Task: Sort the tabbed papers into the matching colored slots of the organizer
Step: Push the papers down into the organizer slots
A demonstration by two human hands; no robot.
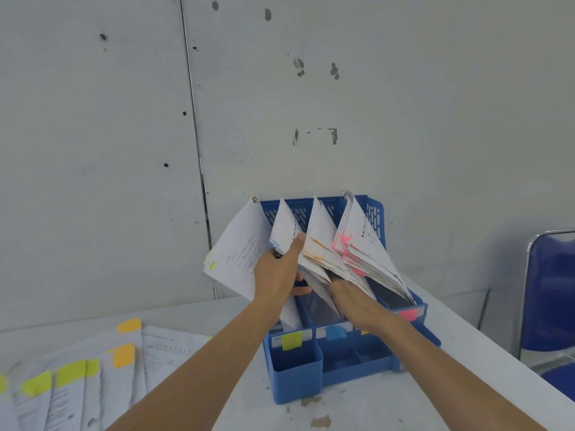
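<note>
A: Where is the organizer?

B: On the white counter, its back against the wall. It's blue, with four upright slots and small open trays at the front. The front rail carries a yellow label, a blue label and a pink label; the right forearm covers most of the one between blue and pink.

A: And the papers?

B: Four sheaves fan out of the slots: a yellow-tabbed sheaf leaning furthest left, then a blue-tabbed sheaf, an orange-tabbed sheaf and a pink-tabbed sheaf. More loose sheets with yellow and orange tabs lie spread on the counter at the left.

A: What are the hands doing?

B: The left hand grips the blue-tabbed sheaf, thumb pressed up along its face and fingers curled round below. The right hand reaches in at the foot of the orange-tabbed sheaf; its fingers are buried among the sheets, so I can't say whether they hold anything.

A: Anything else?

B: A blue chair at the far right
</note>
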